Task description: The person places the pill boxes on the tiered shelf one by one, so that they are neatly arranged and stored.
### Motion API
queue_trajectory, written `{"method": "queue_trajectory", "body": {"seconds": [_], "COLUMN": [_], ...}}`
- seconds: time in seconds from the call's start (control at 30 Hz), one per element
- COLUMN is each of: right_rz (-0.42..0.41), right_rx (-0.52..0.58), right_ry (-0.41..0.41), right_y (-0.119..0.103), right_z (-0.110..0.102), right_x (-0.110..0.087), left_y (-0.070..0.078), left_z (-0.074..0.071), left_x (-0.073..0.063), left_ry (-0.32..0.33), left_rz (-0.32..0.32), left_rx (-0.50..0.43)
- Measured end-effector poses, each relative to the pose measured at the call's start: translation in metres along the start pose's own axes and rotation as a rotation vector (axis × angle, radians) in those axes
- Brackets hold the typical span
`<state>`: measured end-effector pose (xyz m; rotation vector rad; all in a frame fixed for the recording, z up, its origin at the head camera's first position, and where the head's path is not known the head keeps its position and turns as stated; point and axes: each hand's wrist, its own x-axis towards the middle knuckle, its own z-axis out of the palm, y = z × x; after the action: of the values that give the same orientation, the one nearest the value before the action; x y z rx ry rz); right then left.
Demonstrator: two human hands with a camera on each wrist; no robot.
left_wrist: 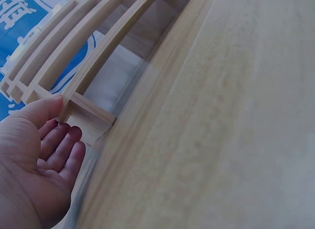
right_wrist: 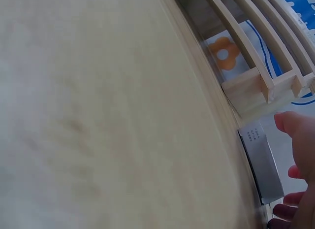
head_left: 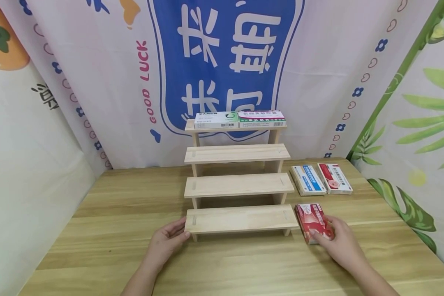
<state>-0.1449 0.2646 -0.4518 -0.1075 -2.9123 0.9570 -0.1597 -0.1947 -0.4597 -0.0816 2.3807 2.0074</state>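
Observation:
A light wooden stepped rack (head_left: 240, 218) stands on the table. My left hand (head_left: 166, 240) holds the left end of its lowest shelf, thumb against the edge and fingers curled by the end. In the left wrist view, the thumb of this hand (left_wrist: 32, 155) lies on the shelf corner. A red medicine box (head_left: 314, 222) lies flat just right of the rack. My right hand (head_left: 340, 242) spreads over the box's right side, its thumb overlapping the front part. From the right wrist, the hand (right_wrist: 300, 160) shows its thumb raised above the box's grey side (right_wrist: 263, 162).
Two medicine boxes, one white and green (head_left: 216, 120), one white and magenta (head_left: 262, 119), stand side by side on the top shelf. Behind the red box lie a blue and white box (head_left: 308, 180) and a red and white box (head_left: 334, 179). Printed cloth (head_left: 126, 82) hangs behind the table (head_left: 133, 197).

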Motion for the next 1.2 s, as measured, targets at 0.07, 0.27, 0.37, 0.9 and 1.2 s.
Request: {"method": "queue_trajectory", "body": {"seconds": [0.07,0.27,0.37,0.9,1.2], "right_rz": [-0.009,-0.008,-0.004,0.108,0.095], "right_rx": [-0.017,-0.092,-0.106,-0.176,-0.118], "right_ry": [0.011,0.006,0.003,-0.064,-0.020], "right_y": [0.001,0.000,0.001,0.011,0.012], "right_z": [0.003,0.010,0.010,-0.010,-0.011], "right_x": [-0.002,-0.004,-0.004,-0.003,-0.001], "left_y": [0.000,-0.001,-0.002,-0.001,0.001], "left_z": [0.000,0.000,0.000,-0.001,0.001], "left_x": [0.000,0.001,0.000,-0.001,-0.001], "left_ry": [0.000,0.009,0.012,0.004,0.004], "left_rz": [0.001,0.002,0.001,-0.007,-0.005], "left_rx": [0.000,0.012,0.015,0.015,0.009]}}
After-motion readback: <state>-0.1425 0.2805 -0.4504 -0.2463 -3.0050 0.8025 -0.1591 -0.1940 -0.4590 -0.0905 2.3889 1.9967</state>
